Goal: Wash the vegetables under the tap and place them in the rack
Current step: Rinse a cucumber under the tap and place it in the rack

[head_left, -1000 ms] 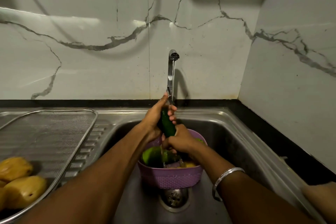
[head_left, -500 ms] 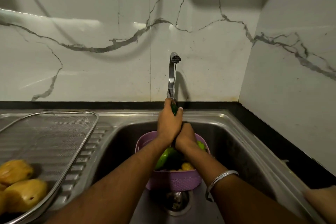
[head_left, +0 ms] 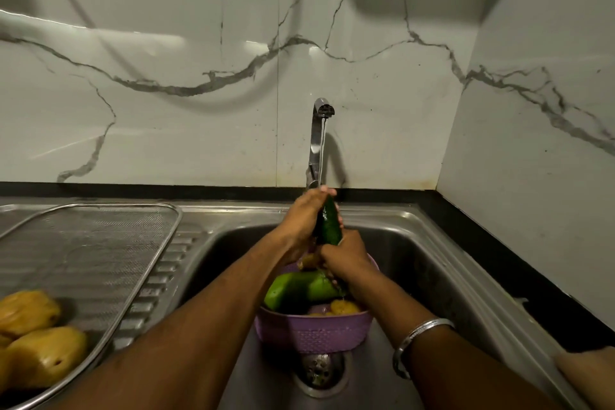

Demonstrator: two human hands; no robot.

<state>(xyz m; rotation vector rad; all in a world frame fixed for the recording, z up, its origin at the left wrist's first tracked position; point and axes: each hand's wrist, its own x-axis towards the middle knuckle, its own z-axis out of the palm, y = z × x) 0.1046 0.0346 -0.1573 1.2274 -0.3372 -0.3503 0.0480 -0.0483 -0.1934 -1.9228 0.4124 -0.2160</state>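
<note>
Hands (head_left: 307, 220) over steel sink (head_left: 416, 243), marble wall (head_left: 166, 110)

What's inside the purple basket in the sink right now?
The purple basket holds a large light green vegetable and a yellow one. The forearms hide its far side.

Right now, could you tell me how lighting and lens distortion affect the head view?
Head view: dim overall; glare streaks on the marble wall; a large shadow falls top right; wide-angle bending curves the sink rim; the cucumber stays sharp.
</note>
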